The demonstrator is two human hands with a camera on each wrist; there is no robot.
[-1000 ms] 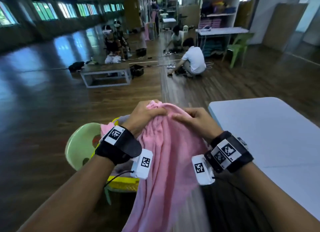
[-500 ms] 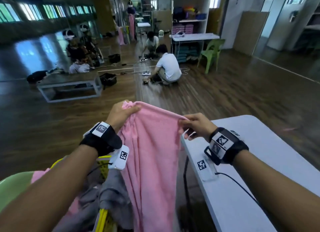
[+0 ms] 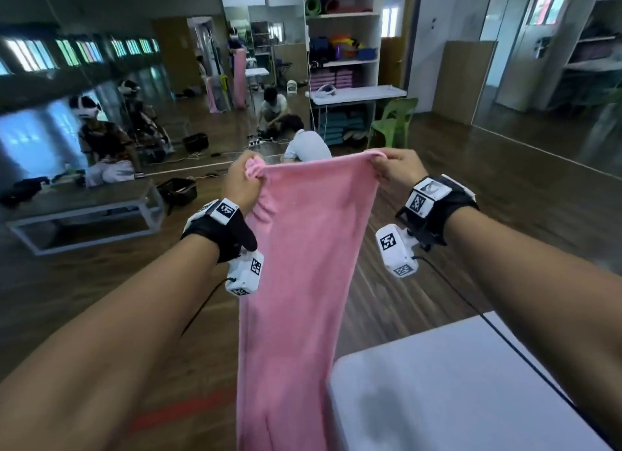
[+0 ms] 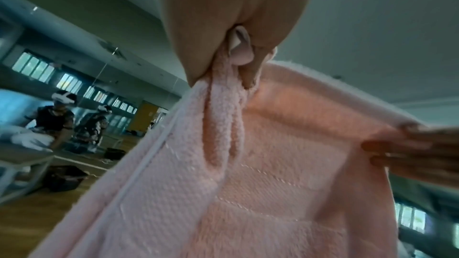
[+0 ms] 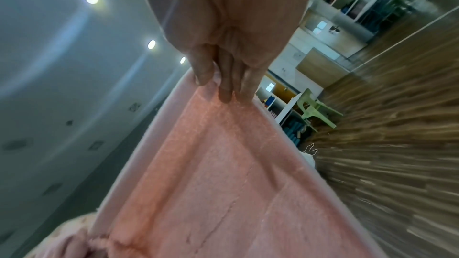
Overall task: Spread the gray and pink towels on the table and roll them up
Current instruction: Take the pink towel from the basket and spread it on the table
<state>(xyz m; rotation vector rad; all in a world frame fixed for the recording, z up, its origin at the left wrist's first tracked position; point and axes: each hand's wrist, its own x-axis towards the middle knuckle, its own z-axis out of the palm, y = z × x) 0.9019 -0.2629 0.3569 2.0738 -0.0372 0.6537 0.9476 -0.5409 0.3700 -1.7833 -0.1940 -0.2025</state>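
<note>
The left hand (image 3: pixel 243 178) and right hand (image 3: pixel 397 167) each pinch a top corner of the pink towel (image 3: pixel 303 265), which hangs in the air beside the table (image 3: pixel 454 390), so spreading and rolling remain, and no gray towel is visible.

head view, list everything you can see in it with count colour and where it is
pink towel: one, pink, hanging in the air from its top edge, left of the table
table: one, white, lower right
green chair: one, green, by the shelves at the back
shelving: one, white, back centre, holding folded items
low bench: one, grey, on the floor at left
people: several, on the floor at the back
left hand: one, grips the towel's left corner
right hand: one, pinches the right corner
</note>
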